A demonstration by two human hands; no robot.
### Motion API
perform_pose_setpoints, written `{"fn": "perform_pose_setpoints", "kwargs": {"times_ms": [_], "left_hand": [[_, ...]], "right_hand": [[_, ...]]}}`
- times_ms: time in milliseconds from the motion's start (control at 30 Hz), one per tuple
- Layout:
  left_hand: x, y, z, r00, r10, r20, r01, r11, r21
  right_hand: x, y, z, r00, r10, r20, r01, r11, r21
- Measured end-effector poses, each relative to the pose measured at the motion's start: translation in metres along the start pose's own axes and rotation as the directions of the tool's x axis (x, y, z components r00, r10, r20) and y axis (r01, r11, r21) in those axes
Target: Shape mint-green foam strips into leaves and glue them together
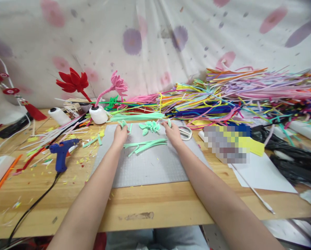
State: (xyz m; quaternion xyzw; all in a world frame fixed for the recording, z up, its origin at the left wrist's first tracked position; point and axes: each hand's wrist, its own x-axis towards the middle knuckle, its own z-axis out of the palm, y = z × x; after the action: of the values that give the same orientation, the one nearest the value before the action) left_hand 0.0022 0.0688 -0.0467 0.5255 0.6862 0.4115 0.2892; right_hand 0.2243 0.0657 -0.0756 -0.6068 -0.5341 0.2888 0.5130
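Note:
My left hand is at the left of the grey cutting mat, its fingers closed on a small mint-green pipe cleaner leaf. At the mat's far right, my right hand pinches another small mint-green piece, which looks like a leaf too. Between the hands lies a cluster of curled mint-green leaves. Several straight mint-green pipe cleaners rest closer to me on the mat. White-handled scissors lie just beside my right hand, their blades partly hidden.
A blue glue gun with a black cord lies left among scraps. Red and pink pipe cleaner flowers stand behind. A large heap of coloured pipe cleaners fills the back right. White paper and black plastic lie right.

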Motion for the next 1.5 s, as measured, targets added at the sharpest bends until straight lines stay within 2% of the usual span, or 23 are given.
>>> {"fn": "perform_pose_setpoints", "kwargs": {"times_ms": [100, 233, 333, 467, 567, 633, 800, 933, 1000, 1100, 1200, 1267, 1300, 1333, 1400, 1433, 1500], "left_hand": [[-0.009, 0.003, -0.002, 0.989, -0.130, 0.070, 0.146, 0.921, -0.360], [-0.016, 0.005, -0.001, 0.958, -0.127, 0.258, 0.268, 0.722, -0.638], [-0.016, 0.002, 0.001, 0.924, -0.110, 0.367, 0.357, 0.592, -0.723], [-0.015, -0.005, 0.005, 0.907, -0.091, 0.412, 0.392, 0.543, -0.743], [-0.016, -0.008, 0.007, 0.907, -0.041, 0.419, 0.380, 0.508, -0.773], [-0.017, -0.009, 0.008, 0.912, -0.024, 0.410, 0.366, 0.499, -0.785], [-0.017, -0.009, 0.014, 0.926, -0.061, 0.373, 0.349, 0.516, -0.782], [-0.015, -0.008, 0.015, 0.932, -0.117, 0.343, 0.353, 0.506, -0.787], [-0.015, -0.006, 0.013, 0.926, -0.139, 0.350, 0.372, 0.482, -0.793], [-0.016, -0.004, 0.009, 0.911, -0.155, 0.382, 0.407, 0.484, -0.775], [-0.017, -0.004, 0.007, 0.916, -0.171, 0.364, 0.393, 0.570, -0.721], [-0.016, -0.005, 0.006, 0.934, -0.190, 0.303, 0.352, 0.639, -0.684], [-0.016, -0.006, 0.005, 0.944, -0.198, 0.265, 0.328, 0.669, -0.667], [-0.015, -0.006, 0.004, 0.953, -0.201, 0.227, 0.302, 0.699, -0.649], [-0.013, -0.007, 0.002, 0.971, -0.184, 0.152, 0.238, 0.762, -0.602], [-0.012, -0.007, 0.000, 0.978, -0.169, 0.119, 0.207, 0.797, -0.568], [-0.009, -0.006, -0.001, 0.987, -0.135, 0.089, 0.162, 0.857, -0.490]], "right_hand": [[0.007, -0.004, -0.003, 0.995, 0.006, 0.100, -0.004, 1.000, -0.029], [0.020, -0.015, -0.002, 0.970, -0.031, 0.241, 0.084, 0.974, -0.213], [0.028, -0.028, 0.007, 0.959, -0.051, 0.280, 0.162, 0.905, -0.393], [0.031, -0.039, 0.030, 0.927, -0.054, 0.370, 0.291, 0.727, -0.623], [0.030, -0.039, 0.042, 0.910, -0.043, 0.413, 0.351, 0.611, -0.709], [0.029, -0.039, 0.046, 0.917, -0.049, 0.396, 0.343, 0.605, -0.719], [0.025, -0.044, 0.044, 0.949, -0.071, 0.306, 0.264, 0.707, -0.656], [0.018, -0.046, 0.041, 0.950, -0.153, 0.273, 0.292, 0.744, -0.600], [0.012, -0.045, 0.041, 0.925, -0.245, 0.290, 0.372, 0.742, -0.558], [-0.001, -0.043, 0.042, 0.840, -0.386, 0.381, 0.540, 0.666, -0.515], [-0.014, -0.042, 0.043, 0.753, -0.410, 0.516, 0.652, 0.576, -0.494], [-0.015, -0.041, 0.040, 0.726, -0.391, 0.565, 0.674, 0.568, -0.473], [-0.012, -0.040, 0.037, 0.742, -0.377, 0.555, 0.654, 0.588, -0.476], [-0.008, -0.038, 0.032, 0.782, -0.353, 0.514, 0.607, 0.623, -0.494], [0.005, -0.033, 0.020, 0.908, -0.257, 0.331, 0.408, 0.726, -0.553], [0.013, -0.030, 0.013, 0.955, -0.179, 0.236, 0.285, 0.769, -0.572], [0.026, -0.023, 0.001, 0.981, -0.079, 0.180, 0.168, 0.809, -0.564]]}}
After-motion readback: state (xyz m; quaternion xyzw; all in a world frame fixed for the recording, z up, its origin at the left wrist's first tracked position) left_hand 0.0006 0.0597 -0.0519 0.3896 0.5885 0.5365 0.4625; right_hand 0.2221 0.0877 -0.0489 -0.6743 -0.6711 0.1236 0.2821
